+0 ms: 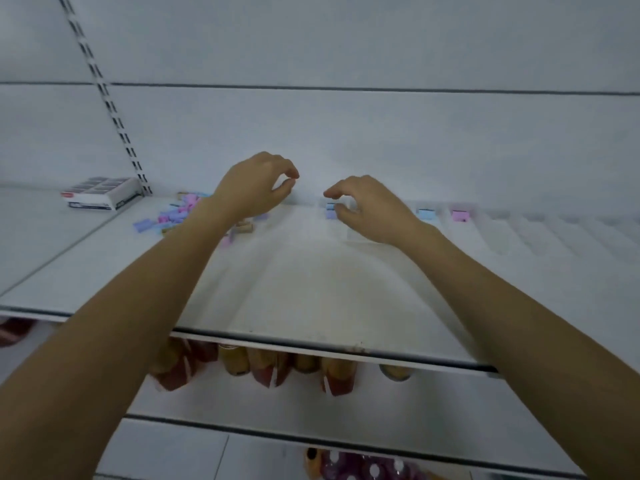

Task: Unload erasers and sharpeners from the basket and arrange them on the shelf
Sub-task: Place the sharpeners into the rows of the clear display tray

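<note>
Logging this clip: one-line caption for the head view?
Both hands, left and right, reach over a white shelf toward small pastel pieces, beside a loose pile.

We see a smooth, matt white shelf [311, 289] that looks like painted metal, a slotted metal upright [104, 95] on the matt back panel, a glossy printed cardboard box [100, 194], and small matt pastel erasers [173, 216] looking rubbery.

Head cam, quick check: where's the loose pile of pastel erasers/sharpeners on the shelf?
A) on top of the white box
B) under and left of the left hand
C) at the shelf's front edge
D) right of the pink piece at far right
B: the loose pile lies on the shelf beneath and left of the left hand.
</note>
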Tool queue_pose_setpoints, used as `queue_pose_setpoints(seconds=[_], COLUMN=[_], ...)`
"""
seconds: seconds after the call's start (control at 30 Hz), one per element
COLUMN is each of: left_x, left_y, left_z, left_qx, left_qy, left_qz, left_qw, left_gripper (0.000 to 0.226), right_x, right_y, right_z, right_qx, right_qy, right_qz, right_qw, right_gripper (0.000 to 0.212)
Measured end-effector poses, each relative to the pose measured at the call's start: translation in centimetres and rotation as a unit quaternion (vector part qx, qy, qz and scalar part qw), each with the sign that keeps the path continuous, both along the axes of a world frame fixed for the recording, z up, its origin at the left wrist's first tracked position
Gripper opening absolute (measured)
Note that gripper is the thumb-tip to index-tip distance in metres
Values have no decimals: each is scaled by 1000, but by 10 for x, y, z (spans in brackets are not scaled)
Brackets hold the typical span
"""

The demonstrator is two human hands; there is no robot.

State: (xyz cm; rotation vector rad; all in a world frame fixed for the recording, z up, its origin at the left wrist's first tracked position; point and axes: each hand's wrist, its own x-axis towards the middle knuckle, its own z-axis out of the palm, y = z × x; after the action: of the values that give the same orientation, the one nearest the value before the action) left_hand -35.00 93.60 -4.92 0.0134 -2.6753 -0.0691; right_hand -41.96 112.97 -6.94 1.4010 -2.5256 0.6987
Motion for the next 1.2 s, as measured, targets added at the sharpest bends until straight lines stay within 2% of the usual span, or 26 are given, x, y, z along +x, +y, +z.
queue_pose_setpoints(seconds=[0.23, 0.4, 0.57, 0.77, 0.93, 1.1, 1.2], left_x=[58, 105, 133, 130, 102, 76, 66], left_y=[-79, -144, -200, -221, -220, -232, -246], left_z=[28, 38, 29, 7, -16, -17, -17], left_qx=[-62, -58, -33, -3, 30, 34, 39], left_qy=[-82, -124, -169, -230, -256, -256, -220], left_qz=[48, 61, 52, 9, -21, -19, -5], left_qw=[994, 989, 984, 973, 966, 966, 975], left_gripper=[26, 23, 25, 29, 47, 39, 33], right_x=[49, 84, 101, 94, 77, 54, 45], right_y=[-86, -150, -188, -210, -222, -243, -262], right_z=[10, 7, 2, 3, 7, 12, 12], right_qx=[76, 81, 106, 125, 140, 141, 135], right_qy=[46, 30, 12, 0, 1, 3, 8], right_qz=[98, 107, 73, 14, 5, 24, 35], right_qw=[991, 990, 992, 992, 990, 990, 990], right_gripper=[31, 30, 33, 32, 31, 28, 26])
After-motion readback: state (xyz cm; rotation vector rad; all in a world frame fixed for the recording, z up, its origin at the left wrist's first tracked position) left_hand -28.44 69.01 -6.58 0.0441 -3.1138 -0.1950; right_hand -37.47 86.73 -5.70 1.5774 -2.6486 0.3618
